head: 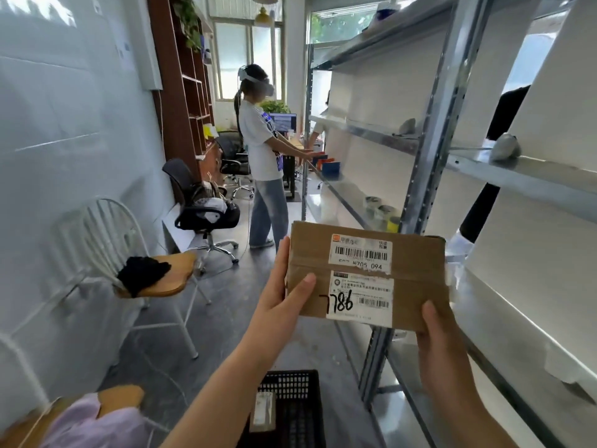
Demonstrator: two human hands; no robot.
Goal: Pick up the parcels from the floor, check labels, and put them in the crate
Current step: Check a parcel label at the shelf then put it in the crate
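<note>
Both hands, left hand point(280, 299) and right hand point(442, 344), grip a brown parcel point(365, 276) by its sides. Its label point(360, 299) reads "7786". A black crate point(290, 412) sits below on the floor.

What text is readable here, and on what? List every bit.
"N705 094": upper label on the box.
"7786": handwritten across the lower label.
Remaining print on both labels: too small to read.
Label on the parcel in the crate: blurred.

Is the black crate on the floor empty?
Not empty. A flat parcel with a label lies inside the crate, towards its left side.
</note>
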